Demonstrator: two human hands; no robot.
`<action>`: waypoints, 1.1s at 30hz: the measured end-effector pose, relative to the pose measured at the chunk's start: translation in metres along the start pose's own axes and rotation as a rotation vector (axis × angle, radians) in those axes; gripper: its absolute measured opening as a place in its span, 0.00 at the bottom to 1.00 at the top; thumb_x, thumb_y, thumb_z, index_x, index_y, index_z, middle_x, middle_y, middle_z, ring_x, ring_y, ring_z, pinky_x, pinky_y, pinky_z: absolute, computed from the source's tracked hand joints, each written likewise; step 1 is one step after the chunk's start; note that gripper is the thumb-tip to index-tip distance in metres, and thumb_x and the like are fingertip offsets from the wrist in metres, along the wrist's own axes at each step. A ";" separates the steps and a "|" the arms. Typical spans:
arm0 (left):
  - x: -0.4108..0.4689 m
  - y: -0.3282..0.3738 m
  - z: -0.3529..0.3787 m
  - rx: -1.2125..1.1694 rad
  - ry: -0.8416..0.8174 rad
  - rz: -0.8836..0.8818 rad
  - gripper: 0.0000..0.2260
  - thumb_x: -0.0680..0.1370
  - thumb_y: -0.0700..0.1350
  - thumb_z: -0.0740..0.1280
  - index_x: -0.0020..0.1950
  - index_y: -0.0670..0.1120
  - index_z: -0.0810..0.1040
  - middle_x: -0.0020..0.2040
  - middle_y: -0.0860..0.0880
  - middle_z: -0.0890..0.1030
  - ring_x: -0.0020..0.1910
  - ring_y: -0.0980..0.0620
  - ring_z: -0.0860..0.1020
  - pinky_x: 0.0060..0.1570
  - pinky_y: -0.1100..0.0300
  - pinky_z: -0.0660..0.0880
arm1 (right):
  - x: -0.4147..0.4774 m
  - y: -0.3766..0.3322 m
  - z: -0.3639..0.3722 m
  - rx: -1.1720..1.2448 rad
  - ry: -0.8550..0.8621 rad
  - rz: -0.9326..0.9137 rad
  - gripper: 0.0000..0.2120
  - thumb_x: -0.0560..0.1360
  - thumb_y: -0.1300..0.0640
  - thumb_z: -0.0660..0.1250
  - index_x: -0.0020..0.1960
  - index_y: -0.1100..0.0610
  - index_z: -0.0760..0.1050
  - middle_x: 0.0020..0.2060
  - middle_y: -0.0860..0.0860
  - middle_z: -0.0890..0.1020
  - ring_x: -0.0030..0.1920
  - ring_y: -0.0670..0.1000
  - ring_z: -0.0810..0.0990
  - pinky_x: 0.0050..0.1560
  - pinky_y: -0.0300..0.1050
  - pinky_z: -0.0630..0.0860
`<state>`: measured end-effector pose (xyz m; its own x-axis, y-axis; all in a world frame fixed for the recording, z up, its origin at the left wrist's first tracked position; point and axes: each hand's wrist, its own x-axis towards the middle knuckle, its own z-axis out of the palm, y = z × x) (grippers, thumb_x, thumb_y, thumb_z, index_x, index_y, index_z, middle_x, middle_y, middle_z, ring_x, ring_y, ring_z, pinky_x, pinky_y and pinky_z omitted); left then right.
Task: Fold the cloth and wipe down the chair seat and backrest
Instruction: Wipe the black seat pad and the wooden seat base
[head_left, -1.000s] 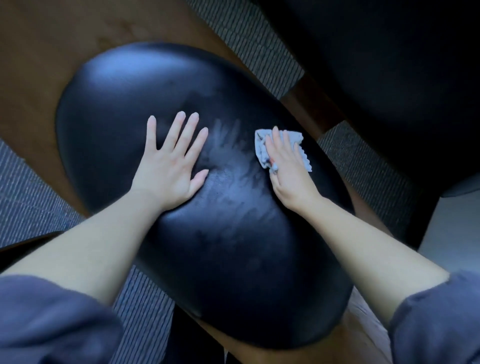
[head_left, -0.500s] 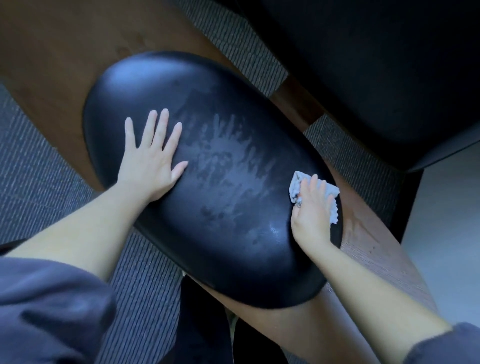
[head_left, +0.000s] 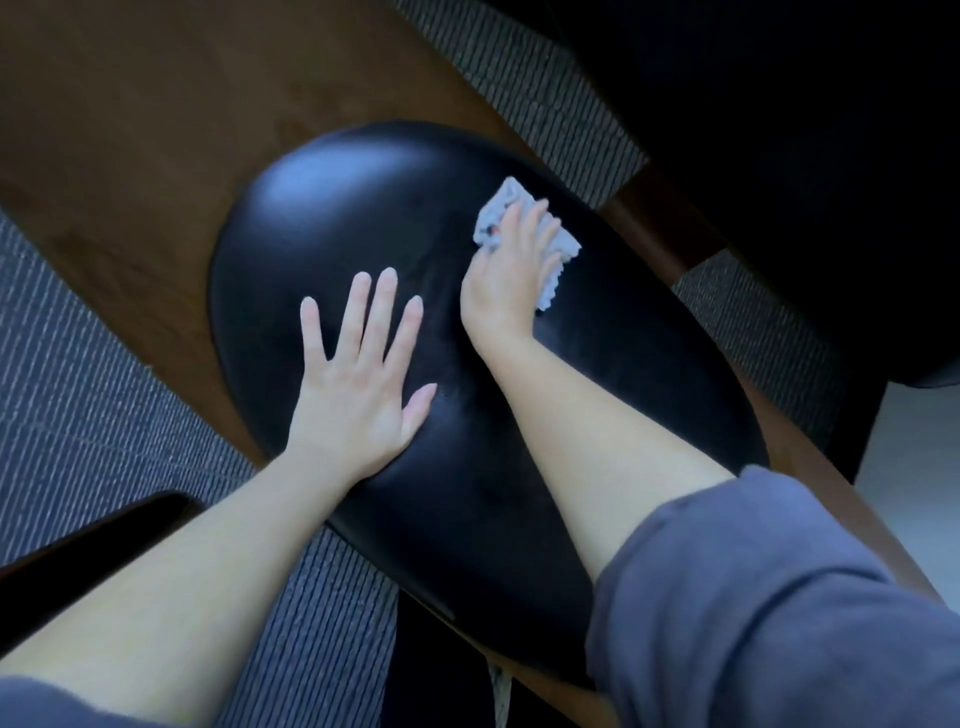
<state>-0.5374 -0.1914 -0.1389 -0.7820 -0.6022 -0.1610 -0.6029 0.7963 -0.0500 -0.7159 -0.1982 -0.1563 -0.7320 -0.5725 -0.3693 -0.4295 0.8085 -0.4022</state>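
- Grey cloth (head_left: 500, 210), folded small: half a second ago it lay under the right hand (head_left: 511, 270) at the pad's right rim; now hand and cloth sit at the far part of the pad (head_left: 363, 197), ahead and to the right of the left hand (head_left: 358, 395).
- Damp streaks: plain in the middle of the pad a moment ago, now faint or dried. Only a dull sheen shows just behind the right wrist.
- Reading: wiping is under way, the stroke carrying from the near right edge to the far side. The far-left lobe, beyond the left fingertips, looks untouched. Whether this pad is the seat or the backrest cannot be told, so at least one part is judged still to do.
- Right hand: fingers straight and close together, pressed flat on the cloth. Cloth edges show past the fingertips and on the little-finger side. Whether the thumb nips the fold cannot be told.
- Left hand: spread wide, palm down, resting bare on the pad and holding nothing. It is judged to steady the chair.
- Striped carpet (head_left: 104, 415): left of and below the left forearm.
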 end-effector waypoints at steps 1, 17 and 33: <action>0.000 0.000 0.001 -0.003 0.006 -0.001 0.34 0.78 0.60 0.52 0.80 0.43 0.55 0.80 0.39 0.47 0.79 0.40 0.46 0.72 0.33 0.40 | 0.005 -0.004 0.002 0.011 0.002 -0.027 0.28 0.80 0.64 0.52 0.78 0.59 0.49 0.78 0.57 0.45 0.77 0.57 0.40 0.75 0.56 0.38; 0.003 0.002 -0.008 0.059 -0.068 -0.025 0.34 0.79 0.61 0.50 0.79 0.43 0.55 0.80 0.39 0.48 0.79 0.39 0.47 0.71 0.31 0.44 | -0.075 0.186 -0.085 -0.267 -0.584 -0.761 0.26 0.79 0.62 0.50 0.77 0.59 0.55 0.78 0.54 0.50 0.77 0.56 0.46 0.76 0.56 0.44; -0.047 0.074 -0.001 -0.053 -0.096 -0.465 0.36 0.79 0.60 0.57 0.80 0.41 0.50 0.79 0.36 0.43 0.78 0.36 0.42 0.71 0.29 0.45 | -0.062 0.186 -0.076 -0.198 -0.596 -0.956 0.26 0.79 0.62 0.46 0.76 0.60 0.59 0.77 0.57 0.57 0.77 0.60 0.48 0.73 0.52 0.40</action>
<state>-0.5452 -0.1047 -0.1343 -0.4103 -0.8840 -0.2239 -0.8947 0.4378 -0.0887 -0.7907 -0.0022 -0.1448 0.2840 -0.8955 -0.3427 -0.7901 -0.0160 -0.6128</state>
